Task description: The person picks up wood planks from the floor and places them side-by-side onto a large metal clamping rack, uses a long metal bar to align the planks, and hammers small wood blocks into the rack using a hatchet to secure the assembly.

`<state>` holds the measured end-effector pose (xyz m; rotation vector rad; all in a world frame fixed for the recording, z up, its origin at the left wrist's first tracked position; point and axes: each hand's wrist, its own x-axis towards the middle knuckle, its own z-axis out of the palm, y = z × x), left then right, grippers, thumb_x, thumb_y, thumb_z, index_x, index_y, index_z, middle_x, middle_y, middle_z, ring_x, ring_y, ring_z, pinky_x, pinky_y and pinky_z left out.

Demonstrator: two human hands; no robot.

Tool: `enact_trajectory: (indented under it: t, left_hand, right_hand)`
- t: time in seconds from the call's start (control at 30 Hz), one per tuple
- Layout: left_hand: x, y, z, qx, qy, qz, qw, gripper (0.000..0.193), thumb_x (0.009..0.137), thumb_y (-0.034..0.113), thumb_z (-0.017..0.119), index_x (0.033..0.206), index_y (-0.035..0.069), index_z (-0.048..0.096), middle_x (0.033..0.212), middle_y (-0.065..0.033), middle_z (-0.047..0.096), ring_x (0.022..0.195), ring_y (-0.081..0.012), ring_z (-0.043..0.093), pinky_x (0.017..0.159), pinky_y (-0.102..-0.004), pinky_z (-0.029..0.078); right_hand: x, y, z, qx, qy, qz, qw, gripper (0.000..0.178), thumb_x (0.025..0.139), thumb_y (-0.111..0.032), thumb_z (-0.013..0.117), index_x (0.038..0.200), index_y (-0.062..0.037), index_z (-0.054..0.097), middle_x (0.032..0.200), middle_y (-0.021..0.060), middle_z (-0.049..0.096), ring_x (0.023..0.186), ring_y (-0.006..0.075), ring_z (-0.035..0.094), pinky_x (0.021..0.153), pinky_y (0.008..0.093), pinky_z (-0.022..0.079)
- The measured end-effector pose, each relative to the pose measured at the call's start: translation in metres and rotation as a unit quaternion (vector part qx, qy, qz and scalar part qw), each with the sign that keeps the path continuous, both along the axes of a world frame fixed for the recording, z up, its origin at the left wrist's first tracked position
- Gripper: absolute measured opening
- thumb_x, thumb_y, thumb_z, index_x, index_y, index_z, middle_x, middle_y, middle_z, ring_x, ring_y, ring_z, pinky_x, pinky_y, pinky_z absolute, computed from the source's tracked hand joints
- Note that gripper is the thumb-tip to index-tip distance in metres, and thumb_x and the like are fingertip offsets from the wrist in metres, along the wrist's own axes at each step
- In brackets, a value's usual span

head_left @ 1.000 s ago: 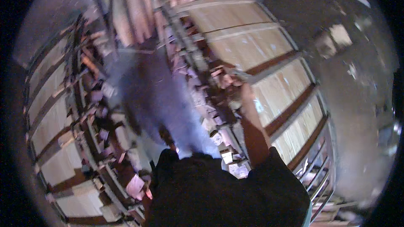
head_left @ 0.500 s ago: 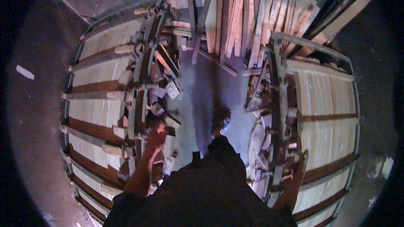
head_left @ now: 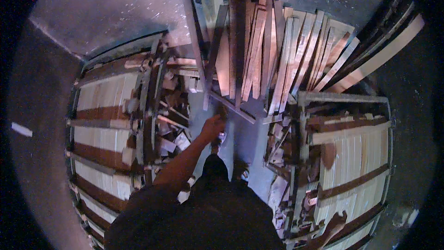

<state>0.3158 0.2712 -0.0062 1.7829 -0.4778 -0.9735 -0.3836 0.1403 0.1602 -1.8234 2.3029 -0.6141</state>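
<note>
Left hand: fingers, I cannot tell | right hand: fingers apart, by right rack | I judge: far leaning boards could slide if their lower ends are knocked.

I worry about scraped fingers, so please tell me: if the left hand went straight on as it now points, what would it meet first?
The left hand would probably first meet the thin strip by the long boards; depth is unclear, so it may pass above and touch the boards.
</note>
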Motion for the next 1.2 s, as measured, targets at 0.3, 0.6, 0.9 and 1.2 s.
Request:
enact_trajectory:
  t: [0.3, 0.6, 0.9, 1.2]
  left_hand:
    - [0.261, -0.359, -0.186, 0.169, -0.222, 0.030, 0.960, 0.096, 0.075, 0.062, 0.078, 0.136, -0.006, 0.050, 0.123, -0.0232, 0.066, 0.106, -0.0374, 0.067, 0.091, -0.0427, 0.054]
    - [0.272, -0.476, -0.196, 0.307, -0.223, 0.285, 0.880, 0.099, 0.063, 0.064, 0.083, 0.131, -0.002, 0.053, 0.130, -0.0229, 0.062, 0.118, -0.0403, 0.062, 0.100, -0.0516, 0.050]
    - [0.212, -0.365, -0.123, 0.015, -0.012, -0.031, 0.999, 0.083, 0.069, 0.042, 0.087, 0.131, -0.003, 0.055, 0.131, -0.0165, 0.061, 0.118, -0.0298, 0.058, 0.102, -0.0482, 0.048]
    - [-0.048, -0.304, 0.196, -0.139, -0.041, -0.410, 0.900, 0.036, 0.061, 0.012, 0.083, 0.092, 0.002, 0.065, 0.089, -0.0044, 0.065, 0.080, -0.0214, 0.062, 0.078, -0.0367, 0.053]
  right_hand:
    - [0.162, 0.052, -0.029, 0.170, 0.002, -0.057, 0.984, 0.050, 0.075, -0.019, 0.073, 0.122, -0.0053, 0.064, 0.107, 0.0213, 0.068, 0.103, 0.0398, 0.061, 0.090, 0.0527, 0.047]
    - [0.283, 0.116, -0.056, 0.253, 0.078, -0.062, 0.962, 0.045, 0.083, -0.017, 0.066, 0.123, 0.0030, 0.063, 0.091, 0.0197, 0.070, 0.083, 0.0314, 0.066, 0.076, 0.0436, 0.054]
    - [0.455, 0.055, -0.007, 0.356, -0.160, -0.056, 0.919, 0.039, 0.094, -0.024, 0.054, 0.130, -0.0146, 0.065, 0.114, 0.0241, 0.067, 0.098, 0.0431, 0.067, 0.086, 0.0502, 0.055]
    - [0.488, 0.063, -0.100, 0.210, -0.308, -0.012, 0.928, 0.083, 0.082, -0.032, 0.076, 0.152, -0.0069, 0.037, 0.145, 0.0200, 0.050, 0.137, 0.0361, 0.046, 0.113, 0.0441, 0.040]
